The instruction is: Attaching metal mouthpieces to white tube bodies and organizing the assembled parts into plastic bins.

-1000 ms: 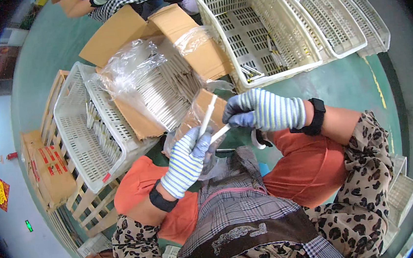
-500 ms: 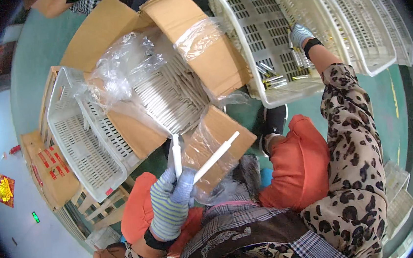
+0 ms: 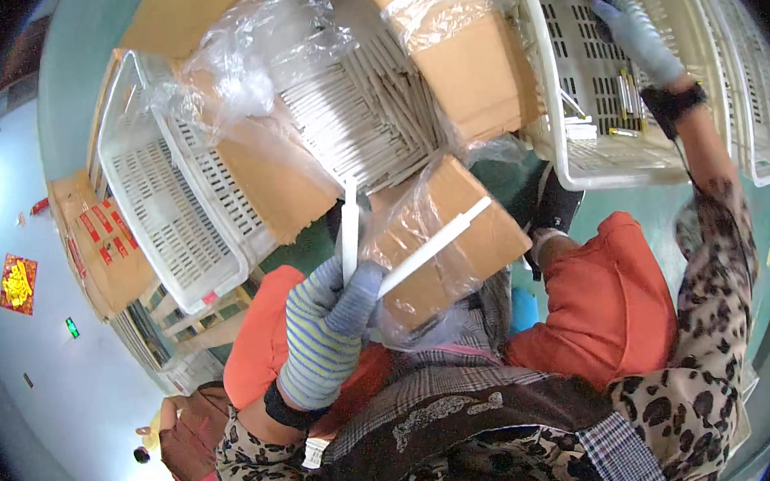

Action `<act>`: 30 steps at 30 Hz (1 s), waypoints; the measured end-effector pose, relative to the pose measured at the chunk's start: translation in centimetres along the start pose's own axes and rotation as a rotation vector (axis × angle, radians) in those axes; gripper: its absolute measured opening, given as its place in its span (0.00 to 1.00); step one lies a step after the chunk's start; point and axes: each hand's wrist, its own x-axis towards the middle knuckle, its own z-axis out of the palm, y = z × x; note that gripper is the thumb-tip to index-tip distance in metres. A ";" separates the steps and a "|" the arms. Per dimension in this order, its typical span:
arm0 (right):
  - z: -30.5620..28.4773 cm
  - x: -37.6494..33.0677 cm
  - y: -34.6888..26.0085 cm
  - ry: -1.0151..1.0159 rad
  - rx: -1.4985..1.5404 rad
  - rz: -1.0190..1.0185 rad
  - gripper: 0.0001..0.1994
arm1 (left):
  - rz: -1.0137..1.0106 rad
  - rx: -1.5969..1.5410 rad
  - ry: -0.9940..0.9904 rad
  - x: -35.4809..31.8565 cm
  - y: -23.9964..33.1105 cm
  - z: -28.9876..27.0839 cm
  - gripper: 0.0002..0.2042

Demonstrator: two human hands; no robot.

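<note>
the open brown cardboard box [image 3: 279, 186] sits ahead, at centre, slim white tubes [image 3: 360, 114] lying in it, a crinkled clear plastic liner [image 3: 250, 60] along its left side. left of it is a white slotted plastic crate [image 3: 153, 206]; right, a cream slotted plastic crate [image 3: 616, 163] with slim metallic rods [image 3: 632, 98] inside. the striped knit-gloved left grip [image 3: 329, 332], between box and body, holds two long white tubes [image 3: 431, 248]; the striped knit-gloved right grip [image 3: 637, 35] is over the right crate.

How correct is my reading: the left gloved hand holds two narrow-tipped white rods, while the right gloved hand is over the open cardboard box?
One correction: in the head view, the right gloved hand is over the slotted white plastic crate. The left gloved hand does hold two narrow-tipped white rods.
</note>
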 end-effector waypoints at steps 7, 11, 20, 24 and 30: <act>3.1 -18.3 -13.6 -0.661 -0.087 -0.583 0.13 | 0.138 0.157 -0.075 0.0 -2.5 -0.8 0.08; 3.4 -19.2 -11.4 -0.604 -0.021 -0.593 0.12 | 0.193 0.185 -0.065 -0.3 -3.2 -1.0 0.08; 3.4 -19.4 -11.3 -0.685 -0.036 -0.659 0.11 | 0.276 0.323 -0.111 0.1 -3.4 -0.7 0.07; 3.4 -19.2 -10.5 -0.750 -0.022 -0.664 0.12 | 0.250 0.414 -0.141 0.4 -3.4 -1.1 0.07; 3.3 -19.1 -10.3 -0.825 -0.008 -0.602 0.12 | 0.240 0.424 -0.154 0.5 -3.3 -0.9 0.07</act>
